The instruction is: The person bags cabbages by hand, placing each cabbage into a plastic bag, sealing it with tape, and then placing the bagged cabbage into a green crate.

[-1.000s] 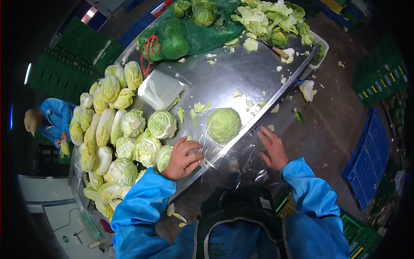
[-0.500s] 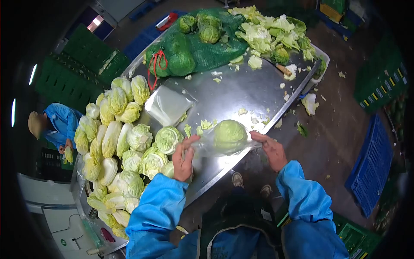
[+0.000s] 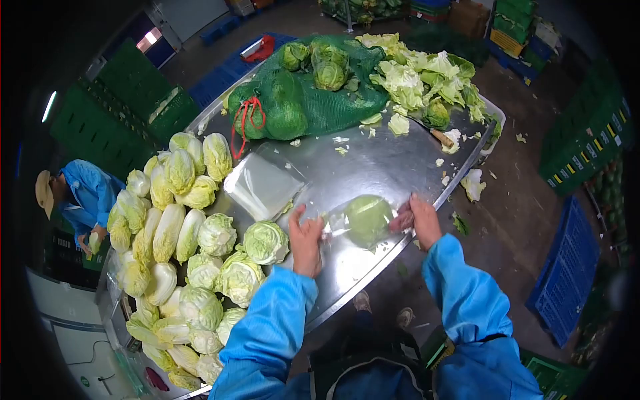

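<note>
A round green cabbage (image 3: 369, 221) sits low over the metal table near its front edge, inside a clear plastic bag (image 3: 338, 225). My right hand (image 3: 421, 221) grips the bag on the right, some fingertips blurred behind the plastic. On the other side, my left hand (image 3: 306, 243) has thumb and forefinger spread apart, close beside the bag's left end. A stack of clear plastic bags (image 3: 261, 185) lies flat beyond my left hand. Left of that hand is a round cabbage (image 3: 265, 242), one of several beside a pile of long napa cabbages (image 3: 169, 231).
At the table's far side lie a green net sack (image 3: 293, 107) of cabbages and a heap of loose leaves (image 3: 427, 77). A knife with a wooden handle (image 3: 441, 138) rests near the right edge. A co-worker in blue (image 3: 90, 193) stands left. A blue pallet (image 3: 567, 270) leans at right.
The bagged cabbage has shifted slightly right and away from me. My left hand has moved right, its fingers now spread off the bag. The camera view has tilted a little upward.
</note>
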A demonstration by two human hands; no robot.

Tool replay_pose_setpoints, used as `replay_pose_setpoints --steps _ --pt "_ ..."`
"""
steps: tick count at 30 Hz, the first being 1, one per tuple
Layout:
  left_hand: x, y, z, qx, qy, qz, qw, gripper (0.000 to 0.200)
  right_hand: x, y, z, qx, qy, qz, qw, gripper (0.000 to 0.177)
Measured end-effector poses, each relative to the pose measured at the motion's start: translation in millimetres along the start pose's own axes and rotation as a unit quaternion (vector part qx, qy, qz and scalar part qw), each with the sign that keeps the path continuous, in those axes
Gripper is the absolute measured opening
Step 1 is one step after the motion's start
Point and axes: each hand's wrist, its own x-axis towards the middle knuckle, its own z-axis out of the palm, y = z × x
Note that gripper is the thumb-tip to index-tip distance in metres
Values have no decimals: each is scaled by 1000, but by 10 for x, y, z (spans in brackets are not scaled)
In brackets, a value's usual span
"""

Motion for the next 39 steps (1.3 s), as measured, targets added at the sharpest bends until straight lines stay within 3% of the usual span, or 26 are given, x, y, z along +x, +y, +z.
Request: replay_pose_setpoints --steps 1,2,4,5,7,8,9,12,14,15,18,23,28,29,30,31,33,35,36,37,38,39 --pt "-133 -101 -102 0 -16 -60 998 33 -95 86 -6 -2 2 4 1000 51" --pt "-203 -175 -207 -1 -16 -65 998 33 -182 161 -17 6 -2 37 999 51" --pt "-282 -212 -380 51 -121 -172 976 36 -305 258 -39 14 -1 75 997 51" --pt "-281 -229 -415 50 -122 -175 976 36 -336 280 -36 31 0 83 996 52" --pt "-276 -157 -384 125 -218 -116 961 27 -342 275 -20 48 3 89 995 52" --pt "-230 -162 -384 202 -256 -46 944 20 -327 253 -7 46 12 76 996 52" --pt "-211 -151 -346 202 -258 -46 944 20 -313 235 -12 45 22 62 997 53" --pt "-140 -131 -235 167 -256 -67 950 17 -253 236 -86 31 47 99 994 54" --pt "-92 -202 -225 148 -152 -141 967 28 -211 313 -111 32 54 139 988 55" --pt "-94 -257 -237 150 -153 -143 966 28 -187 365 -106 32 57 177 982 56" --pt "-147 -419 -290 139 -27 -163 976 40 -156 428 -29 42 61 210 975 58" --pt "-363 -457 -534 146 1 -209 967 37 -184 430 136 35 39 243 969 58" --pt "-474 -220 -596 189 17 -235 953 27 -208 543 181 4 23 207 978 56" --pt "-459 -91 -463 292 68 0 954 20 -223 500 207 -21 35 189 981 55" --pt "-447 64 -301 374 113 233 891 16 -234 476 233 -44 48 173 983 55" --pt "-458 217 -147 374 108 229 892 16 -244 476 251 -43 55 176 982 55" --pt "-472 470 171 354 -110 358 857 28 -263 496 294 -26 58 199 978 54" --pt "-379 500 541 448 -294 366 761 28 -286 632 372 -39 63 171 983 54" --pt "-298 356 582 445 -295 365 763 28 -289 679 402 -51 66 139 987 53" --pt "-177 100 561 513 -287 344 732 24 -315 634 434 -54 68 140 986 53" --pt "-72 -121 512 578 -278 320 698 20 -363 547 470 -23 81 190 978 53" --pt "2 -276 420 576 -280 317 699 20 -387 507 485 9 94 240 966 53"
